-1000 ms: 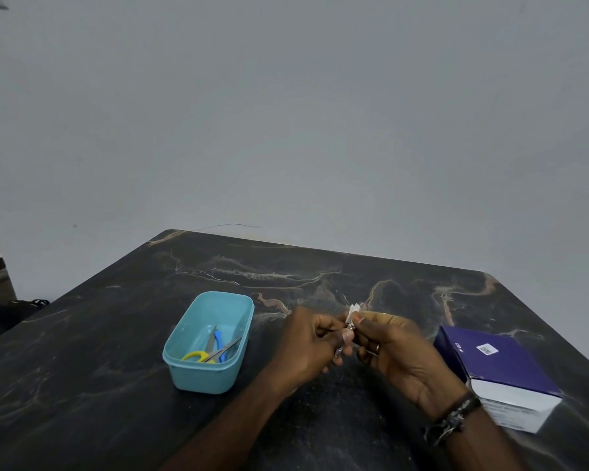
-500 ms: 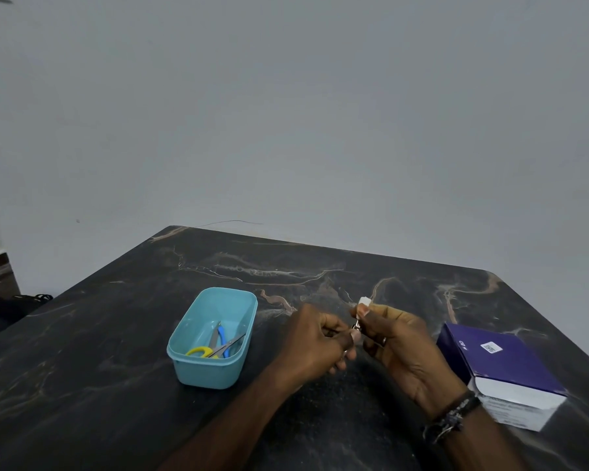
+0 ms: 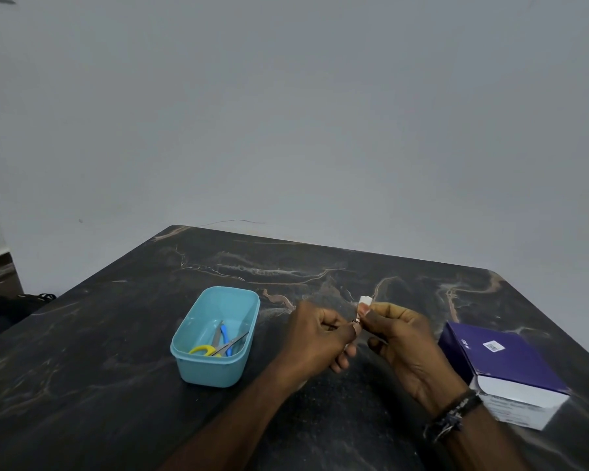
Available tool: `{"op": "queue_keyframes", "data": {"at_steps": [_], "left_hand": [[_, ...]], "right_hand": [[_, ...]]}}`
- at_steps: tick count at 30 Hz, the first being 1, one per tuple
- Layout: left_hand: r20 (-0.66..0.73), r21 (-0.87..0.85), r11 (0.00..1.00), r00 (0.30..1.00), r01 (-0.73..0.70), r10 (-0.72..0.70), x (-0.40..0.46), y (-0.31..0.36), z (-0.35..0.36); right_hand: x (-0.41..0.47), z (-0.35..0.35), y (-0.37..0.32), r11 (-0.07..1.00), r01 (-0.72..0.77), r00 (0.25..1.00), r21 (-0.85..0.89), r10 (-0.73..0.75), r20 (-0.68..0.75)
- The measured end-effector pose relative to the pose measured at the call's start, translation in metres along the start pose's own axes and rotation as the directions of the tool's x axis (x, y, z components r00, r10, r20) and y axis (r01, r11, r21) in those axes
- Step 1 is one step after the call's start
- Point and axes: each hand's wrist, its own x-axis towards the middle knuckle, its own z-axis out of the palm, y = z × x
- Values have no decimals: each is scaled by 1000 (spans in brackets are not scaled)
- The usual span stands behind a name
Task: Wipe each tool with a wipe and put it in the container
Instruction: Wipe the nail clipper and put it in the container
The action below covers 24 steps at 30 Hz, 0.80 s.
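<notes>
My left hand grips a small metal tool, almost all of it hidden in the fist; only a shiny tip shows between the hands. My right hand pinches a small white wipe around that tip, thumb and fingers curled. Both hands hover above the dark marble table. To their left stands a light blue container. Inside it lie yellow-handled scissors, a blue-handled tool and another metal piece.
A purple and white box lies at the table's right edge, close beside my right wrist. A plain grey wall rises behind the table. Dark floor and a black object show at far left.
My right hand with the wipe has shifted slightly up along the tool's tip. The view has drifted a little; the container and box stay put.
</notes>
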Motion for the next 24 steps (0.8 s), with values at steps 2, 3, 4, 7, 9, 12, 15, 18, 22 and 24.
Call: {"op": "queue_keyframes", "data": {"at_steps": [2, 3, 4, 7, 9, 12, 15, 18, 22, 24], "left_hand": [[2, 8, 1000, 1000, 6, -6, 0, 0, 0], [0, 8, 1000, 1000, 4, -4, 0, 0, 0], [-5, 2, 1000, 1000, 2, -2, 0, 0, 0], [-45, -19, 1000, 999, -5, 4, 0, 0, -1], [-61, -9, 1000, 998, -10, 10, 0, -2, -1], [-46, -2, 1000, 999, 1, -1, 1, -3, -1], [-23, 1, 1000, 1000, 1, -1, 1, -2, -1], [-10, -2, 1000, 1000, -3, 3, 0, -2, 0], [-39, -8, 1000, 999, 10, -11, 0, -2, -1], [-60, -11, 1000, 998, 10, -11, 0, -1, -1]], "right_hand": [[0, 1, -1, 1000, 9, 1000, 24, -8, -12], [0, 1, -1, 1000, 9, 1000, 30, -9, -9], [0, 0, -1, 1000, 6, 1000, 28, -6, -1], [-1, 0, -1, 999, -22, 997, -30, 24, 69], [-1, 1, 0, 996, -47, 995, -81, 54, 90], [1, 0, 1, 995, -44, 996, -95, 51, 69], [3, -1, 2, 999, -2, 1000, -45, 3, 14], [3, -1, 2, 1000, 24, 999, 16, -24, -31], [1, 1, 2, 1000, 13, 1000, 9, -13, 7], [0, 2, 2, 999, -16, 998, -42, 19, 59]]}}
